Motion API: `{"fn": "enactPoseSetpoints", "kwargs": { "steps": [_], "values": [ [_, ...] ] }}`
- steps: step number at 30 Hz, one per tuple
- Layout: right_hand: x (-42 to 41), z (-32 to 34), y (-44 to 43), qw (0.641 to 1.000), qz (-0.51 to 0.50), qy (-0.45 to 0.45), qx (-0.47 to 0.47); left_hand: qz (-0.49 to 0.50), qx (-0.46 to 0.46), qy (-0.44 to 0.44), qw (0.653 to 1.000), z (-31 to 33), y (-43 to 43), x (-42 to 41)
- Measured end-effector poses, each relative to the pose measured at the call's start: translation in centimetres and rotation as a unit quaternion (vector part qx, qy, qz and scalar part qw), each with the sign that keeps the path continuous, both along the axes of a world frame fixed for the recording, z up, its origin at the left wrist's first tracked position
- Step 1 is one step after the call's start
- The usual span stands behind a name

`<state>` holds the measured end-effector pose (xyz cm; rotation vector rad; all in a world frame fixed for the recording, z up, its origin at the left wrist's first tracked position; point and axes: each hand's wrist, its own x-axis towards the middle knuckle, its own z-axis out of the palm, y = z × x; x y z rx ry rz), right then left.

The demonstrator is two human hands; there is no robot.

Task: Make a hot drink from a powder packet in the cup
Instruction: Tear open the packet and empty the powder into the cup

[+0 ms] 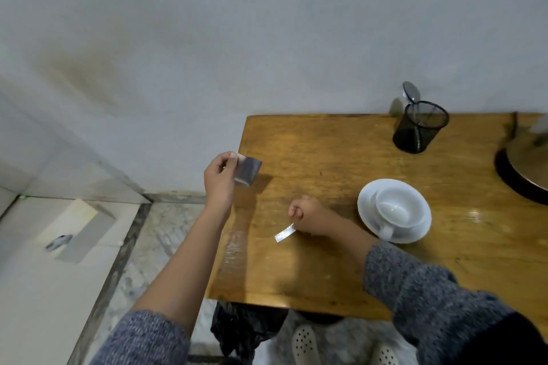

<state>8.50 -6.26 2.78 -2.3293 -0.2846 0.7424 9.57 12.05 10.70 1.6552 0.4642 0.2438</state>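
Note:
My left hand [220,179] pinches a silvery powder packet [248,171] by its edge, held up over the left end of the wooden table [326,261]. My right hand [308,215] is a closed fist above the table's middle, gripping a thin torn-off silver strip [284,233] that sticks out below it. Right of that hand a white cup [398,210] stands on a white saucer [366,210], handle toward me. The cup looks empty of liquid.
A black mesh holder [419,127] with a spoon [411,92] stands at the table's back edge. A metal kettle on a dark base [522,169] fills the right edge. A black bag [246,326] hangs below the table's front; the floor lies left.

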Motion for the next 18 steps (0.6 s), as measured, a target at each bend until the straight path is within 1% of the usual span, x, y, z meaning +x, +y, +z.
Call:
{"fn": "enactPoseSetpoints", "kwargs": {
  "steps": [2, 6, 8, 11, 12, 14, 16, 18],
  "values": [
    [0.3, 0.8, -0.8, 0.999, -0.012, 0.003, 0.043, -0.020, -0.005, 0.002, 1.000, 0.0, -1.5, 0.7],
    [0.9, 3.5, -2.9, 0.982, -0.114, 0.036, 0.147, -0.087, -0.015, 0.003, 0.996, 0.6, -5.8, 1.7],
    [0.8, 4.4, -4.2, 0.975, -0.153, 0.046, 0.155, -0.111, -0.021, 0.003, 0.994, 0.9, -8.0, 2.0],
    [-0.2, 4.8, -5.9, 0.980, -0.150, 0.046, 0.120, -0.134, -0.028, 0.013, 0.991, 1.0, -10.2, 2.2],
    [-0.5, 4.9, -6.3, 0.978, -0.158, 0.045, 0.126, -0.134, -0.031, 0.015, 0.990, 1.0, -10.7, 2.2],
    [-0.9, 5.5, -7.0, 0.958, -0.206, 0.054, 0.191, -0.129, -0.053, 0.017, 0.990, 1.0, -11.7, 2.0],
    [-0.9, 6.6, -7.9, 0.918, -0.262, 0.070, 0.290, -0.122, -0.088, 0.018, 0.988, 1.4, -13.0, 1.9],
    [-0.8, 7.8, -9.2, 0.885, -0.285, 0.065, 0.363, -0.118, -0.133, 0.016, 0.984, 2.0, -14.4, 1.9]
  ]
}}
